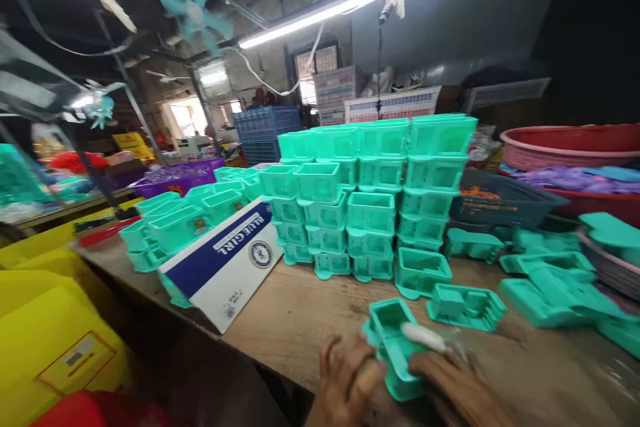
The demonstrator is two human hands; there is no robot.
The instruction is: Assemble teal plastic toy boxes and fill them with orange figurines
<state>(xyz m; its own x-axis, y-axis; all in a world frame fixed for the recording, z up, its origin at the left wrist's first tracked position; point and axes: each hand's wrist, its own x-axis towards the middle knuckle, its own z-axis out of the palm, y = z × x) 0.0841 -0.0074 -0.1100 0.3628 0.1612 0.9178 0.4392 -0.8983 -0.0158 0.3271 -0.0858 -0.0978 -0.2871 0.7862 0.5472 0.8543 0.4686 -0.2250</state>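
Observation:
An open green plastic box [395,330], longer than wide, lies at the table's near edge between my hands. My left hand [345,377] is at its left side, fingers apart and loosely bent, blurred by motion; whether the fingertips touch the wall I cannot tell. Fingers of my right hand [457,380] bend over the box's right wall. A white elongated piece [424,336] reaches from this hand over the box; it may be a covered finger. Just beyond, another green moulded part [467,307] with inner ribs lies beside a green box [423,271].
Stacked green boxes [370,233] stand at the table's middle. A white and blue carton panel [240,260] leans against more green boxes [180,223] on the left. Loose green parts [565,287] pile up at right, near a dark basin [505,197] and a red tub [575,143].

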